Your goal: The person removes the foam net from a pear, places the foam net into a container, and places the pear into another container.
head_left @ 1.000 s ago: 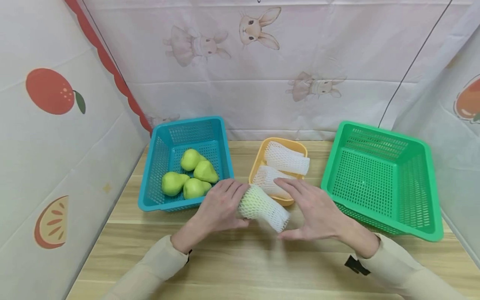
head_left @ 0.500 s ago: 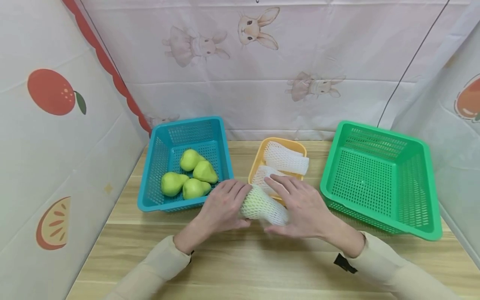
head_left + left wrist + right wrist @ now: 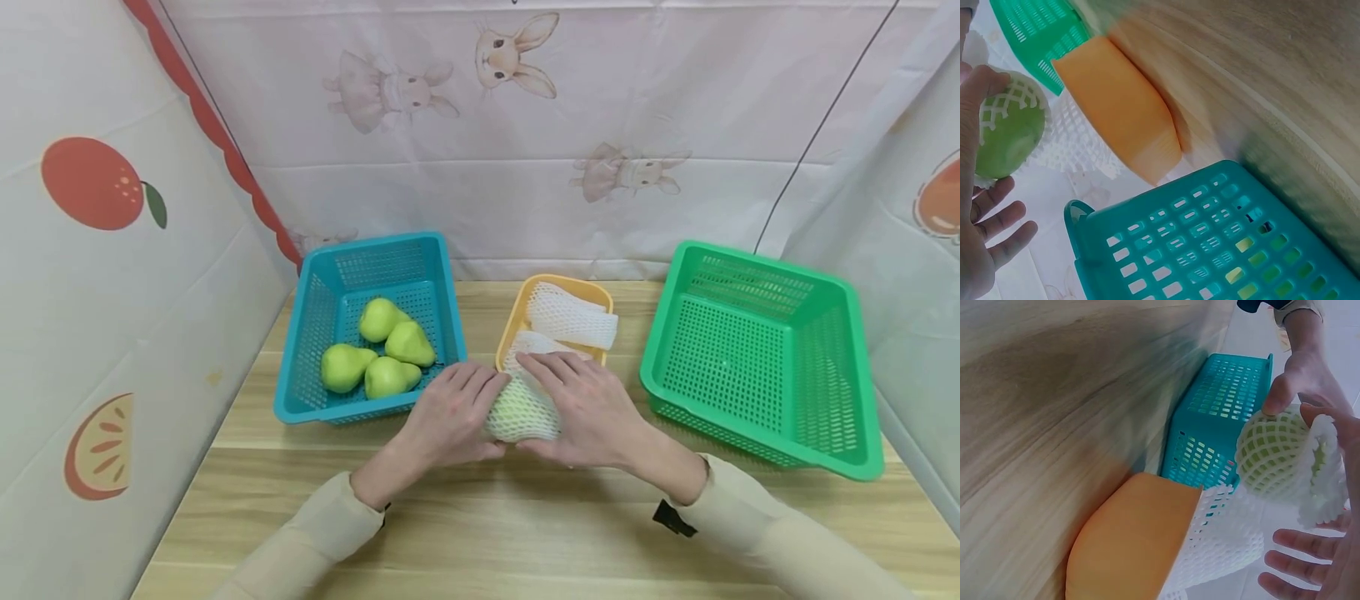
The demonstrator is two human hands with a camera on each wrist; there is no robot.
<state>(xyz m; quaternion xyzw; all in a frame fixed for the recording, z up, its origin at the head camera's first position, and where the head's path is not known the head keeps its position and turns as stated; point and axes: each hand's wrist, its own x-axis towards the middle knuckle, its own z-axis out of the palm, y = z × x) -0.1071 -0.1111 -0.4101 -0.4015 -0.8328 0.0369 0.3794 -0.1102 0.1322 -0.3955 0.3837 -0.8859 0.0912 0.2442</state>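
Note:
A green pear (image 3: 1013,137) sits inside a white foam net sleeve (image 3: 523,408), its bare rounded end showing in the left wrist view. My left hand (image 3: 453,414) holds the pear from the left, thumb across the net's edge and fingers below. From the other side my right hand (image 3: 596,410) holds the sleeve's narrower end, its thumb on the mesh in the right wrist view. The pear is up off the table, in front of a small orange tray (image 3: 1138,540). Two more foam nets (image 3: 567,317) lie in that tray, the nearer one partly hidden by the right hand.
To the left stands a blue basket (image 3: 285,367) with several green pears (image 3: 348,367) in it. A green basket (image 3: 862,375) stands on the right. Behind everything hangs a printed cloth (image 3: 450,192), at the wooden table's (image 3: 480,533) far edge.
My right hand has moved left onto the sleeve's end, which stuck out before and is now covered. The left hand stays nearly in place, still holding the pear.

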